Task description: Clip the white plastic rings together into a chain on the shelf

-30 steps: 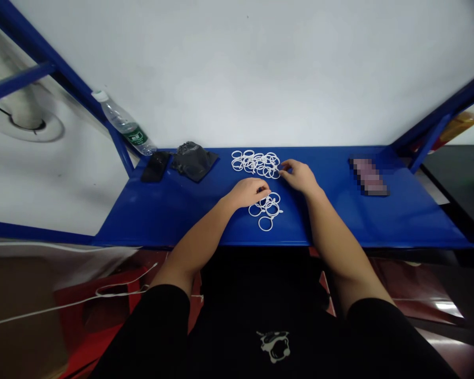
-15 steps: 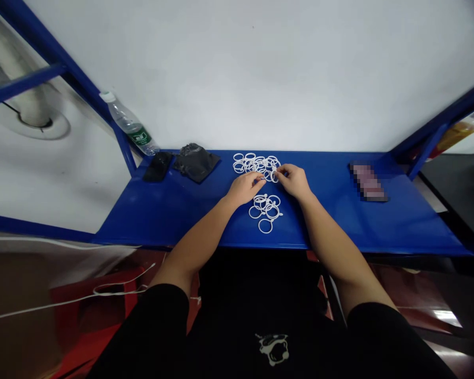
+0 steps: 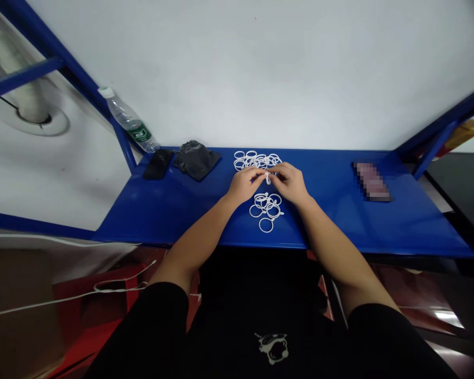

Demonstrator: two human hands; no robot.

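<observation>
My left hand (image 3: 244, 185) and my right hand (image 3: 289, 181) meet fingertip to fingertip over the blue shelf (image 3: 174, 210). Between them they pinch a small white plastic ring (image 3: 267, 177). A loose far pile of white rings (image 3: 255, 159) lies just behind the hands. A smaller near cluster of white rings (image 3: 266, 209) lies in front of them, close to the shelf's front edge.
A plastic water bottle (image 3: 128, 121) leans against the blue frame post at the back left. Beside it lie a black phone (image 3: 158, 162) and a crumpled dark bag (image 3: 195, 158). A blurred flat object (image 3: 372, 180) lies at the right. A white wall stands behind.
My left hand left the near cluster and rose to meet my right hand. My right hand drew back from the far pile with a ring, and both now pinch it together.
</observation>
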